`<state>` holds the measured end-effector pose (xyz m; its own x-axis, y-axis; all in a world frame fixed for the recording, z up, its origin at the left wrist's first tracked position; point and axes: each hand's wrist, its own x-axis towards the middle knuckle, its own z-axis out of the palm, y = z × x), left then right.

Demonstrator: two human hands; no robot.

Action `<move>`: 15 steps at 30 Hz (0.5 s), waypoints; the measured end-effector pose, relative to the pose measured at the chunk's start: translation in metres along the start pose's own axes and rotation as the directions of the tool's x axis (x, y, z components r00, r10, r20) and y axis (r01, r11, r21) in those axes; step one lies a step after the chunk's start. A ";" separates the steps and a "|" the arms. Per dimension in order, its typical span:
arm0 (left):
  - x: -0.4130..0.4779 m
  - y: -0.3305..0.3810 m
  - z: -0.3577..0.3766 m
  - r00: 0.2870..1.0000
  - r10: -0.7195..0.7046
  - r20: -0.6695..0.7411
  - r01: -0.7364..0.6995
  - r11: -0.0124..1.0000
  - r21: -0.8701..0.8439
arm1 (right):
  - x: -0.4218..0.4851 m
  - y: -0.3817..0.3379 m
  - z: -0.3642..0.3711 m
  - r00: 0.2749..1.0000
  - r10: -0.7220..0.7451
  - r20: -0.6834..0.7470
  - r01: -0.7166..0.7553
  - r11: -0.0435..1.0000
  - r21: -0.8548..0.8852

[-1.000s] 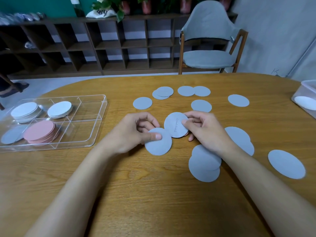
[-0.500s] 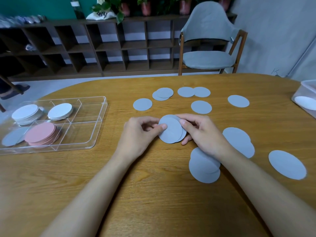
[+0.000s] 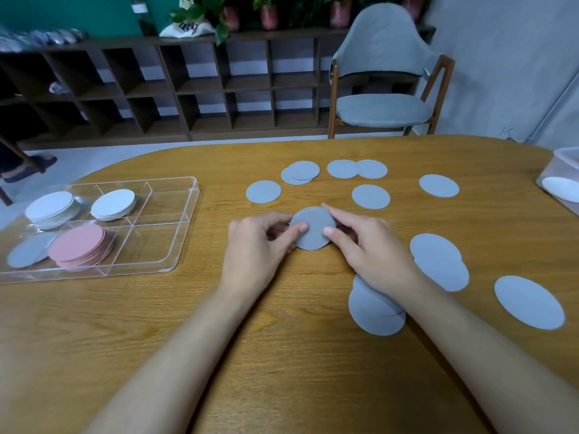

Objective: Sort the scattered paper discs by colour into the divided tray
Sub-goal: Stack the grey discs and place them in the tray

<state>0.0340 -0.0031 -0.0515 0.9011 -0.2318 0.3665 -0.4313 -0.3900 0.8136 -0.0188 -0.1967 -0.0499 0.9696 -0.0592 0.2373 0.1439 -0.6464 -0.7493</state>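
Hands [image 3: 255,245] [image 3: 374,249] pinch perhaps 2 stacked grey discs [image 3: 313,228]; bag [image 3: 175,31] lettering blurred.

Cut off by the left edge: tray [image 3: 183,233], near-left corner included. Cut off by the right edge: bin [image 3: 564,155] and the white disc [image 3: 560,188] inside. Hidden behind held discs [image 3: 313,228]: most fingers of left hand [image 3: 253,245] and right hand [image 3: 372,245]; count in that stack not readable. Partly covered by the right wrist: two overlapping discs [image 3: 374,317]. Cut off by the bottom edge: both forearms. Cut off by the top edge: plants [image 3: 269,10]
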 end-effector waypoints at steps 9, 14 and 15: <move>0.012 -0.014 -0.002 0.992 0.129 0.014 -0.129 0.961 0.247 | 0.004 0.008 -0.008 0.995 0.005 -0.103 0.001 0.998 0.064; 0.050 -0.039 -0.001 0.999 -0.015 0.040 -0.006 0.880 0.474 | 0.006 0.014 -0.012 0.984 0.064 -0.168 -0.053 0.996 0.069; 0.056 -0.039 0.000 0.997 -0.060 0.050 0.029 0.877 0.479 | 0.006 0.014 -0.012 0.983 0.066 -0.170 -0.054 0.996 0.075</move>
<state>0.1016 -0.0005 -0.0625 0.9219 -0.2524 0.2939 -0.3743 -0.7760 0.5077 -0.0130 -0.2156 -0.0516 0.9292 -0.2303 0.2890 0.1059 -0.5833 -0.8053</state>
